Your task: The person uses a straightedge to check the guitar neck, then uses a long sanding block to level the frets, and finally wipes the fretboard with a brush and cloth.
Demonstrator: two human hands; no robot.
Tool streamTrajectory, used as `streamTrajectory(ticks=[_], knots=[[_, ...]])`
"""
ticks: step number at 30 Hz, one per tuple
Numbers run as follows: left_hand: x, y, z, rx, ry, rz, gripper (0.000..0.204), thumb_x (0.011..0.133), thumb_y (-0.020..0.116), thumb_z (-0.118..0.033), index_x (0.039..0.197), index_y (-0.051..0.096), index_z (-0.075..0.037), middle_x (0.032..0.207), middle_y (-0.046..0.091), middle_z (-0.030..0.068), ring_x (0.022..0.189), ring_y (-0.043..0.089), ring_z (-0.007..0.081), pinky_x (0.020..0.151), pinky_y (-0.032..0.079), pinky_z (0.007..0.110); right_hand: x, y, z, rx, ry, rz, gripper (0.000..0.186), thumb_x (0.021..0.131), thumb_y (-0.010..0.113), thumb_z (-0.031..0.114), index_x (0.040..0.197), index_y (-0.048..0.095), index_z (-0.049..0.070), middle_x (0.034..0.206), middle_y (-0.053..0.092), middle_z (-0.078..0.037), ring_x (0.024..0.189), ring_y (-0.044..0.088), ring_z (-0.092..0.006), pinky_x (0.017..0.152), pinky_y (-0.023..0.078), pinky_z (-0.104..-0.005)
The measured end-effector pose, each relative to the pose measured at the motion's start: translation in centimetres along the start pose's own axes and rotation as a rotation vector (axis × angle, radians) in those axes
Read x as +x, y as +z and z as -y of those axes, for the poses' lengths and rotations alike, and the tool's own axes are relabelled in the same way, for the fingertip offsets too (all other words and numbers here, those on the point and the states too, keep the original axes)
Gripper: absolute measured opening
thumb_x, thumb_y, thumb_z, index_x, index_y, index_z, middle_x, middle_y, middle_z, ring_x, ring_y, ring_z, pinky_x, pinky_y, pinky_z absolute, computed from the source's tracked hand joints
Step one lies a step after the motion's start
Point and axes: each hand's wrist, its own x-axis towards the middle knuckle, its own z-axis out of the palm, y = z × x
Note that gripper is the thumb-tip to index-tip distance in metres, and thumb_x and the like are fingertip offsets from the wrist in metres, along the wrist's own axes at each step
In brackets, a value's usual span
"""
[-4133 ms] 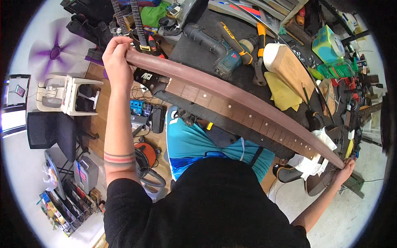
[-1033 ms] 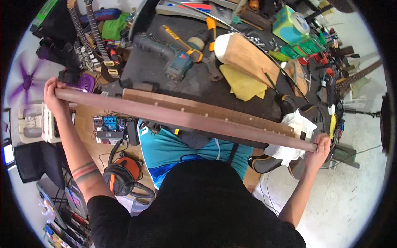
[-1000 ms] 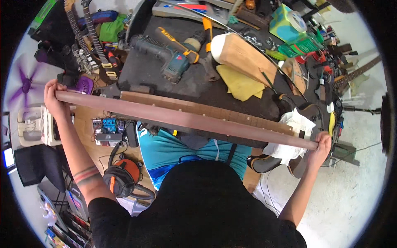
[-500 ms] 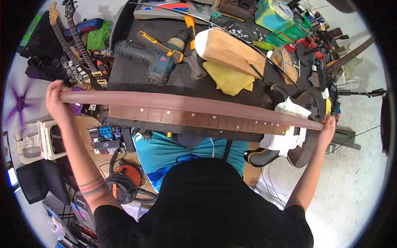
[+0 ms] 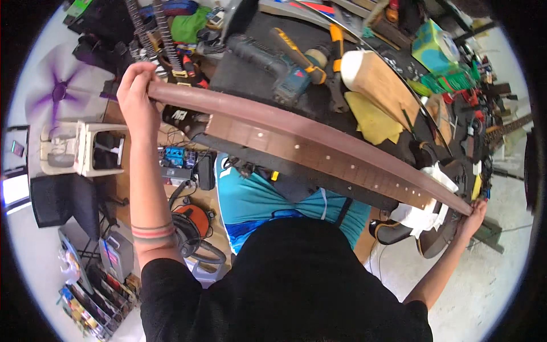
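Note:
A long reddish-brown strip (image 5: 296,126) stretches slantwise across the view, its left end farther from me than its right. My left hand (image 5: 138,97) is closed around the left end, and my right hand (image 5: 474,219) grips the right end. Just on the near side of the strip lies a guitar neck with a brown fretboard (image 5: 319,158) and pale dot inlays. White paper (image 5: 419,219) covers the part of the dark guitar body (image 5: 437,242) where the neck meets it. Whether the strip touches the fretboard, I cannot tell.
On the dark bench lie a cordless drill (image 5: 285,74), a hammer (image 5: 337,68), a wooden block (image 5: 384,85) and a yellow cloth (image 5: 370,117). More guitars (image 5: 165,43) stand at the far left. A purple fan (image 5: 58,91) and a vacuum cleaner (image 5: 194,222) are on the left.
My view has turned, so the bench and guitar appear shifted right and more slanted. Both hands still hold the strip, which slopes more steeply down to the right in the picture.

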Motion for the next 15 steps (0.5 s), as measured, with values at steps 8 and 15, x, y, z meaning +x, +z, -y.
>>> streamTrajectory(ticks=[8,15], knots=[[4.1,-5.9,2.1,-0.016,0.007,-0.125,0.020,0.098,0.058,-0.008,0.105,0.073,0.005,0.087,0.069,0.0101,0.074,0.063,0.0169,0.075,0.052,0.031,-2.4,8.7,4.3,-0.044,-0.147,0.209,0.022,0.105,0.050,0.004,0.089,0.038,0.013,0.093,0.046,-0.003,0.087,0.042,-0.0159,0.085,0.037,-0.0283],[5.8,-7.5,4.9,0.171,0.089,-0.032,0.028,0.100,0.055,-0.012,0.113,0.076,0.000,0.107,0.074,0.0108,0.099,0.067,0.0164,0.091,0.051,0.028,-1.7,6.4,2.8,-0.225,0.030,0.014,0.019,0.108,0.053,0.019,0.104,0.063,0.004,0.098,0.059,-0.003,0.094,0.053,-0.0159,0.090,0.043,-0.0306]])
